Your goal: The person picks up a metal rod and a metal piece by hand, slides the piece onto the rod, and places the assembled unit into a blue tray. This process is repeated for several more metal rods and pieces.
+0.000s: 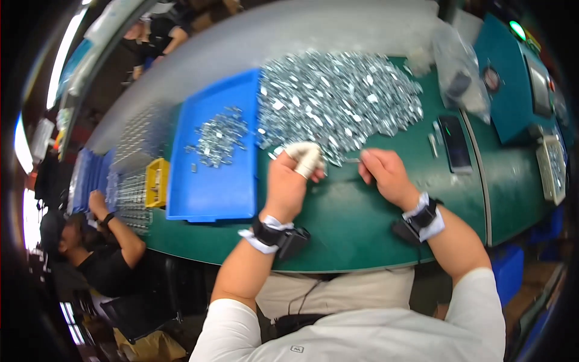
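"Where are your 2 hands?"

"My left hand [292,181] is at the near edge of a silver pile [338,96], pale covers [309,160] on some of its fingers. My right hand [389,175] faces it across a short gap, over the green table [344,229]. Black bands [419,222] circle my 2 wrists."

"And the fingers?"

"My right thumb and forefinger press close at the end of a thin silver piece [352,160]; through the blur I cannot tell whether they pinch it. My left fingers curl inward, and I cannot tell what they grip, if anything."

"The metal?"

"The pile of small, glinting parts spreads over the table just beyond my hands. A smaller heap [220,139] lies in the blue tray [217,196], left of the pile."

"Around you?"

"A yellow bin [155,200] stands just beside the tray's left edge. At right, a dark phone [455,145] lies flat, near a clear bag [467,63] and a teal machine [509,72] showing a lit green lamp [517,29]. At far left, a co-worker [99,265] in black sits, 1 arm bent upward."
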Demonstrator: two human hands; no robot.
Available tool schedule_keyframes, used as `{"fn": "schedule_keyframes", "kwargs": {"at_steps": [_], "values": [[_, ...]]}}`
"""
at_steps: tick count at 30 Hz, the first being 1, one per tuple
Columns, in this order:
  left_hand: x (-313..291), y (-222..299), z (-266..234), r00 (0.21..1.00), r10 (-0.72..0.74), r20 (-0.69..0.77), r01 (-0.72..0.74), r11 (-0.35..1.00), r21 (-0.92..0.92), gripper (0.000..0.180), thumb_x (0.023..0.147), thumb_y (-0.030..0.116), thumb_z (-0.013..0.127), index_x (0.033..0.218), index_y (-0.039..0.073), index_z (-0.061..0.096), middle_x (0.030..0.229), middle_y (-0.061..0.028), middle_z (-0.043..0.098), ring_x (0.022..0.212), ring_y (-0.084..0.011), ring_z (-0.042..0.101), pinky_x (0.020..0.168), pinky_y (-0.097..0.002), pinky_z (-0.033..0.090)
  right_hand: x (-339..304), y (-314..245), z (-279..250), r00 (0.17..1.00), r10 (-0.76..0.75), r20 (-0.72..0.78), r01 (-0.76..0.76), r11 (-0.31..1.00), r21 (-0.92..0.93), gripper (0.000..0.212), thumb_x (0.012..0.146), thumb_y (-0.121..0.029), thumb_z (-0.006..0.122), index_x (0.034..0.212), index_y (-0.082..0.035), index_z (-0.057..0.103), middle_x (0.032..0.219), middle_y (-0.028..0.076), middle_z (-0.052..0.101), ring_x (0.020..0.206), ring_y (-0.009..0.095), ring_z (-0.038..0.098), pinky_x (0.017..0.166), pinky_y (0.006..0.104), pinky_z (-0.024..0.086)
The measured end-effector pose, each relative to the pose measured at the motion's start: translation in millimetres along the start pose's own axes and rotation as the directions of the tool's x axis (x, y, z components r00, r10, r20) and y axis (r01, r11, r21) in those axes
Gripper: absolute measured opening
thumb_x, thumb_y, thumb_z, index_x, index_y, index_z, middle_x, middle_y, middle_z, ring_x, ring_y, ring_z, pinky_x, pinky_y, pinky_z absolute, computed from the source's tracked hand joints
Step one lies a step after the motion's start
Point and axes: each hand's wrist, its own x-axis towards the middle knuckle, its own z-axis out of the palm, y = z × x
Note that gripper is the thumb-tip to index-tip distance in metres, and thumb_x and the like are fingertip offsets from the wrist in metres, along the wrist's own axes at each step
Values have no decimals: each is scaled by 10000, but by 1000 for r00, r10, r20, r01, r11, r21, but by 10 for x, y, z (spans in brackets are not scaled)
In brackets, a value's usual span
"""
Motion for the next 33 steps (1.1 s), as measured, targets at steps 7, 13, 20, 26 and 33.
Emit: {"fn": "schedule_keyframes", "kwargs": {"at_steps": [7,13,20,26,33], "values": [[25,-136,70,988,-103,113,95,993,73,114,931,49,649,1036,5,641,926,-85,692,746,-137,638,669,-250,504,-4,121,-61,997,71,31,-70,997,-35,411,1045,-304,475,755,-32,582,684,-26,549,621,56,505,582,223,409],[-51,-162,97,988,-108,108,89,982,169,130,926,21,644,1050,-16,631,957,-91,689,799,-153,661,717,-260,533,-67,139,-24,998,67,3,-67,995,-78,383,1038,-285,490,778,-26,598,692,-13,569,633,57,522,585,227,421],[-62,-164,76,993,-54,105,20,954,299,138,923,17,645,1054,-23,631,946,-97,690,814,-153,666,720,-258,536,-60,109,-5,1000,8,3,-8,989,-147,314,1022,-233,515,823,-12,618,715,1,603,646,61,548,591,234,440],[-38,-122,92,986,-134,102,102,957,273,104,933,32,633,1035,10,629,901,-82,693,780,-135,657,690,-237,510,-45,117,-25,999,12,39,-5,984,-178,255,1009,-186,523,858,-6,623,736,1,616,659,68,565,613,236,462],[-30,-93,61,975,-195,103,156,940,305,116,918,32,653,1021,-17,638,883,-85,694,751,-129,657,668,-234,514,-28,99,-7,998,-2,60,14,980,-197,229,1001,-165,526,873,-1,624,754,7,625,669,71,573,621,235,470]]}}
